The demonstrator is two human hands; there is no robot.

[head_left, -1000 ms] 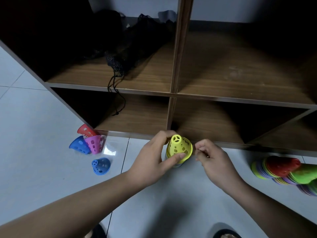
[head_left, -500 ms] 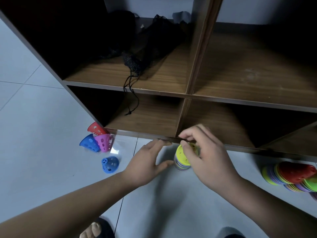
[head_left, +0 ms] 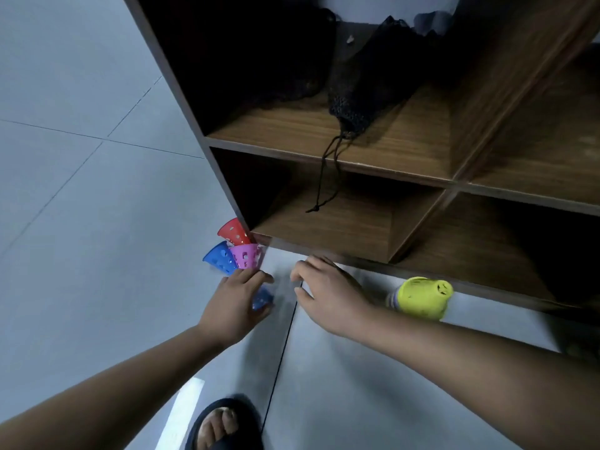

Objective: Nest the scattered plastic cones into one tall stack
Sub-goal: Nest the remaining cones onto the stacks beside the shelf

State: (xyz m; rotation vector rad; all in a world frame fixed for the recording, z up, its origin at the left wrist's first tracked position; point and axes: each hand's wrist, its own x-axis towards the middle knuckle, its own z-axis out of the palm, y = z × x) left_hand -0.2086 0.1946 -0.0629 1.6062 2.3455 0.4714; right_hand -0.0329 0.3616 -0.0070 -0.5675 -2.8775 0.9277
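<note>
Left hand curled round blue cone, right hand loose beside it, yellow-topped stack near shelf edge

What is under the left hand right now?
A blue cone pokes out beneath the left hand, by the thumb. Most of it is covered and blurred, so the grip cannot be judged.
</note>
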